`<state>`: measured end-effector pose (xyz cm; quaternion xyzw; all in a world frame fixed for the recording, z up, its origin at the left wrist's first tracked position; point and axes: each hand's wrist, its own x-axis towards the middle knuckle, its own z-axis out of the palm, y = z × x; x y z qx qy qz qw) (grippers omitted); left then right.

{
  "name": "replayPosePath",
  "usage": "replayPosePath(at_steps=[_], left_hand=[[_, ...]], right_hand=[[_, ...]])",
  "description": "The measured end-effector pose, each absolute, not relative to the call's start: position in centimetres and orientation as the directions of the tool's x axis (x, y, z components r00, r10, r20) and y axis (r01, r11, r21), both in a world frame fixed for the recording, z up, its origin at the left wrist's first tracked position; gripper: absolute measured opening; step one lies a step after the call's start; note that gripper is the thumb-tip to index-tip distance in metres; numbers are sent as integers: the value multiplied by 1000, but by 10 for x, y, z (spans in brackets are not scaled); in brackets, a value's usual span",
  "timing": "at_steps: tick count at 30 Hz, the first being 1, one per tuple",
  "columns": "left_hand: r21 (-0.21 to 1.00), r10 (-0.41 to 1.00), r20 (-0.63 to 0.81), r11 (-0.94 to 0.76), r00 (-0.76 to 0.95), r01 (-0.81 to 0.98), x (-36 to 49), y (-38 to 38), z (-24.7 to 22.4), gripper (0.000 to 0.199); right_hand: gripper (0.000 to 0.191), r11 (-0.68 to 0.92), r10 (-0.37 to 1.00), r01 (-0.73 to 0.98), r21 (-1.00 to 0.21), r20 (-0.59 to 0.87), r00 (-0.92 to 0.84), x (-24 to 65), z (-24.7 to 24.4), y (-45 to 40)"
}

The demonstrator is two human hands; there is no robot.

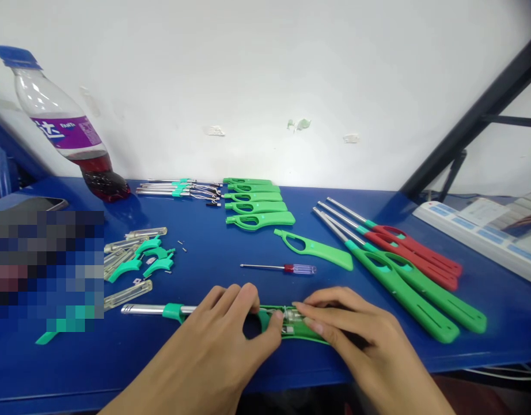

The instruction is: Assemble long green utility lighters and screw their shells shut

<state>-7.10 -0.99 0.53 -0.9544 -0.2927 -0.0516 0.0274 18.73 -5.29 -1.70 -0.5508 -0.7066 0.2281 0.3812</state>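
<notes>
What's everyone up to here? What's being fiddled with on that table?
A person has both bare hands on an open green lighter on the blue table. The left hand lies over its middle; the right hand has its fingers at a clear part inside. A screwdriver and a loose green shell lie just beyond. To the right are two green lighters and two red lighters, seemingly closed up. More green shells sit farther back.
</notes>
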Motion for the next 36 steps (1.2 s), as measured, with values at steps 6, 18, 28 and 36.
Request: replayPosePath(at_steps=[6,18,28,36], left_hand=[[-17,558,127,-825,820,564,-70,-12,9,67],[-19,556,152,-825,817,565,-67,-10,9,64],[8,521,289,-840,803,542,-73,-6,2,39],[71,546,240,-835,803,546,-78,-5,3,27]], right_hand=[[34,286,953,605,-743,288,-96,187,-17,-53],[36,294,950,605,-740,295,-101,186,-17,-53],[23,271,957,597,-755,276,-85,187,-18,-52],[15,267,959,633,-727,262,-105,189,-18,-52]])
